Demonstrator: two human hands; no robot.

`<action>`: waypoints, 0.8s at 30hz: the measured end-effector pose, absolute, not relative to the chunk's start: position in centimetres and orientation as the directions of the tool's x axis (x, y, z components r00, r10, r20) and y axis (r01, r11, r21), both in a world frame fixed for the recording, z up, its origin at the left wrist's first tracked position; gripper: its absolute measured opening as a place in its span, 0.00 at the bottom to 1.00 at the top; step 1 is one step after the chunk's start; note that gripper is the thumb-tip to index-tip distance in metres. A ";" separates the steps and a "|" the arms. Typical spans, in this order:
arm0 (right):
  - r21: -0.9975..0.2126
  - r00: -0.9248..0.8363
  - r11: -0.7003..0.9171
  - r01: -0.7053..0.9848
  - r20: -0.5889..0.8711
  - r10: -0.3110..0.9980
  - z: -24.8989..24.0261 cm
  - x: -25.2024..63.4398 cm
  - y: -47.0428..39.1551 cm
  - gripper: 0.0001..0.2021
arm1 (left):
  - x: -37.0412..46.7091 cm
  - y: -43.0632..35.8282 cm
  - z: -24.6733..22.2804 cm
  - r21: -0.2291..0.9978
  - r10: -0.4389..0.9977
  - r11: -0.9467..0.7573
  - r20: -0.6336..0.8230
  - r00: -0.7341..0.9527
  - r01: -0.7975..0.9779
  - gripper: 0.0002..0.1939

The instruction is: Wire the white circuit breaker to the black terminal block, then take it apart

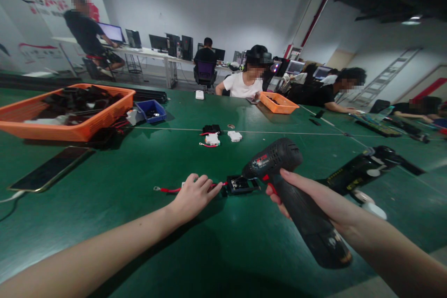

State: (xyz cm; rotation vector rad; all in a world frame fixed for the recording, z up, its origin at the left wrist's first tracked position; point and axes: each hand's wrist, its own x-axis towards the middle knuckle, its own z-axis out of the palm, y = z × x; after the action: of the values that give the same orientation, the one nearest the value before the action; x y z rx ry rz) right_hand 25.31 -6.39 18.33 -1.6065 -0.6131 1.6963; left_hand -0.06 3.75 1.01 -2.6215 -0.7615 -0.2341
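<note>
My right hand point(314, 195) is wrapped round the grip of a black cordless drill point(296, 202) with a red trigger. The drill points left, its tip at a small black box point(240, 185) with metal parts inside. Directly left of that box, my left hand point(195, 195) presses down over a red cable point(169, 190), fingers bent round it. A ring terminal shows at the cable's left end, and a bit of something white is mostly hidden under the hand. Whether the drill bit touches a screw cannot be made out.
Farther back lie white blocks point(234, 136) with red leads and a black part point(211, 129). On the left are an orange basket point(70, 132) of black parts, a blue bin point(152, 111) and a phone point(50, 170). A black device point(359, 170) lies right. Several people sit beyond.
</note>
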 end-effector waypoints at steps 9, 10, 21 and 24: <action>-0.769 0.016 -0.619 -0.160 -0.629 0.777 18.1 25.5 -6.4 0.18 | -0.1 3.8 0.9 -0.327 0.478 -0.772 0.265 0.837 0.545 0.28; -0.770 0.017 -0.618 -0.160 -0.628 0.778 18.0 25.6 -6.4 0.18 | -0.1 3.8 0.8 -0.328 0.477 -0.772 0.267 0.837 0.544 0.28; -0.771 0.043 -0.615 -0.167 -0.629 0.776 18.4 25.0 -6.6 0.18 | -0.1 3.8 0.9 -0.341 0.476 -0.766 0.269 0.837 0.545 0.29; -0.776 0.028 -0.607 -0.174 -0.620 0.784 18.5 25.0 -6.6 0.17 | -0.2 3.8 1.0 -0.333 0.474 -0.771 0.268 0.839 0.542 0.29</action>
State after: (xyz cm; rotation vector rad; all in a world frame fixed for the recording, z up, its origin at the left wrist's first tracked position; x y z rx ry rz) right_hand 24.98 -6.62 18.46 -1.5810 -0.6367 1.6736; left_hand -0.18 3.78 1.05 -2.6172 -0.7565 -0.2356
